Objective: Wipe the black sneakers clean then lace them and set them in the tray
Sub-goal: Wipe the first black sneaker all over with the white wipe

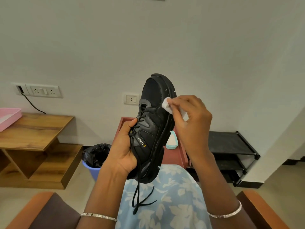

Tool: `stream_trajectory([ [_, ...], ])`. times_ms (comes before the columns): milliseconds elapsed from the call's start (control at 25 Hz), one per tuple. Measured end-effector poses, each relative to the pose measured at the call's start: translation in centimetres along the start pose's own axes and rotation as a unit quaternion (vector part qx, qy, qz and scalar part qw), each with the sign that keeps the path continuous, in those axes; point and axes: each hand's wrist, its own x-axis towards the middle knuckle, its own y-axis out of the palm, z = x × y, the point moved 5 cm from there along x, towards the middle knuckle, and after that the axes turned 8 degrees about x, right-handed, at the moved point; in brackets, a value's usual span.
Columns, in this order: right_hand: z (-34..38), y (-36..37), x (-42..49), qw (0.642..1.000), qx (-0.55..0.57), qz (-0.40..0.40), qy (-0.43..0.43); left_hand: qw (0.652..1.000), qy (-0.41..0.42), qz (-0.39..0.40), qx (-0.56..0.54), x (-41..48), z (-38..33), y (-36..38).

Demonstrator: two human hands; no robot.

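A black sneaker (154, 123) is held up in front of me, toe pointing upward. My left hand (124, 146) grips it around the tongue and collar, thumb on the laces. Loose black lace ends (140, 197) dangle below the heel over my lap. My right hand (189, 123) pinches a white wipe (166, 105) and presses it against the sneaker's side near the toe and sole edge. A pink tray (9, 117) sits on the wooden table at far left, partly cut off by the frame.
A wooden side table (34, 129) stands at left. A blue bin with a black bag (95, 156) sits on the floor. A reddish stool (171, 156) with a white-and-teal container (172, 141) is behind the sneaker. A black shoe rack (231, 154) stands at right.
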Motion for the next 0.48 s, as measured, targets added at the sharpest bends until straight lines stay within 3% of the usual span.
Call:
stream_trajectory([
  [240,1.2,0.9,-6.1,0.999,0.025,0.038,0.008,1.000,0.013,-0.014,0.004,0.1,-0.2,-0.3],
  [480,-0.6,-0.4,0.9,0.999,-0.021,-0.016,0.017,0.999,0.013,-0.015,0.039,0.2,0.3,-0.3],
])
